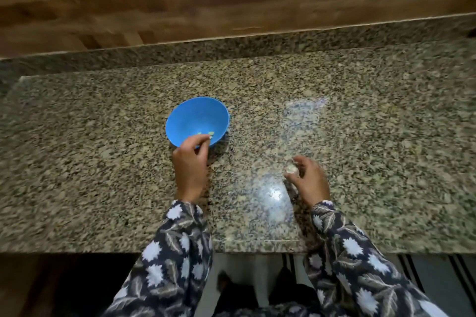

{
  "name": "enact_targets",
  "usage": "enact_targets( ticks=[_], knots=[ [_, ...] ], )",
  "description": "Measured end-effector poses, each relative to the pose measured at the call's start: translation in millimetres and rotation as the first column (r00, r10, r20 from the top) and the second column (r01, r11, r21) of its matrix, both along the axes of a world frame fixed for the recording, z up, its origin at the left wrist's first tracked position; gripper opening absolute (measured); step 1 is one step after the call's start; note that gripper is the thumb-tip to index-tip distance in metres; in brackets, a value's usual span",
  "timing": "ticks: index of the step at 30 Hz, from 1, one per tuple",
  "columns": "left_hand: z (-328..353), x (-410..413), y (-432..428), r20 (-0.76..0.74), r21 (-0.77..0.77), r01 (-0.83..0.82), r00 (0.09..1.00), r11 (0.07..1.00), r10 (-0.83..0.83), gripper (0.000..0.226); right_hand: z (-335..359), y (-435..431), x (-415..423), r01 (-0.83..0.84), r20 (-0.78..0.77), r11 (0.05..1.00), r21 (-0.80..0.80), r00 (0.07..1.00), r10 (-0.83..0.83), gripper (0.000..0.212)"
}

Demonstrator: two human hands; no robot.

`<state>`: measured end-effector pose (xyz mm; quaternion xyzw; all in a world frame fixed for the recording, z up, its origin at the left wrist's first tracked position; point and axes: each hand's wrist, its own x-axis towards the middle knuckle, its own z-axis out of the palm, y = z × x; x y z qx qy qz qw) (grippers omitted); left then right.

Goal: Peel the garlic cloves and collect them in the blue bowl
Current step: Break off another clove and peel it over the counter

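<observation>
Bowl [190, 116] on table [103, 162]. Few small pieces [206, 133] in bowl, by its near wall. Left hand [190, 165] just before bowl, fingers [203, 139] over near rim, perhaps pinching a piece; too blurred to tell. Right hand [309, 177] well right of bowl and nearer, holding garlic [291, 169] over table. Wood panel [231, 2] behind table, well behind bowl.

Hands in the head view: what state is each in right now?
Left hand: pinches a small pale garlic clove over the round blue plastic bowl.
Right hand: grips a pale rounded garlic chunk.
</observation>
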<state>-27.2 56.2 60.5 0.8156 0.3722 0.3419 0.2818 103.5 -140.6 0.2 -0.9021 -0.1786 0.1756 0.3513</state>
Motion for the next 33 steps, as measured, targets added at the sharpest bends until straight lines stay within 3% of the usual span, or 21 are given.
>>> enact_targets(
  ticks=[2, 7, 9, 13, 16, 18, 21, 23, 33],
  knots=[
    [6, 15, 18, -0.051, -0.054, -0.041, 0.998, 0.998, 0.039, 0.014, 0, 0, 1, -0.027, 0.020, 1.000, -0.007, 0.999, 0.027, 0.042],
    [-10, 42, 64, -0.385, -0.224, -0.081, 0.923, 0.971, -0.012, 0.017, 2, -1, 3, -0.054, 0.004, 0.998, 0.030, 0.999, 0.054, 0.034],
    [-12, 47, 73, -0.429, -0.266, -0.105, 0.903, 0.958, -0.020, 0.021, 2, 2, 4, -0.014, -0.043, 0.996, 0.090, 0.999, 0.018, 0.033],
    [2, 43, 64, -0.232, -0.208, -0.059, 0.973, 0.976, 0.010, 0.023, 2, 19, -1, 0.169, -0.328, 0.929, 0.331, 0.943, -0.055, 0.026],
    [7, 32, 30, -0.029, -0.242, 0.094, 0.994, 0.966, -0.104, 0.021, 5, 36, -13, 0.366, -0.631, 0.807, 0.463, 0.776, 0.010, 0.024],
    [-2, 26, 4, 0.009, -0.353, 0.254, 0.963, 0.900, -0.268, 0.021, 10, 43, -22, 0.439, -0.739, 0.758, 0.482, 0.669, 0.082, 0.026],
    [-25, 22, -21, -0.033, -0.527, 0.380, 0.885, 0.760, -0.465, 0.026, 11, 48, -27, 0.445, -0.776, 0.754, 0.483, 0.616, 0.134, 0.026],
    [-37, 20, -29, -0.001, -0.599, 0.388, 0.875, 0.701, -0.484, 0.031, 12, 52, -30, 0.461, -0.791, 0.749, 0.476, 0.597, 0.135, 0.025],
    [-42, 12, -24, 0.150, -0.654, 0.377, 0.915, 0.656, -0.376, 0.022, 12, 63, -45, 0.555, -0.827, 0.682, 0.476, 0.546, 0.132, 0.013]
  ],
)
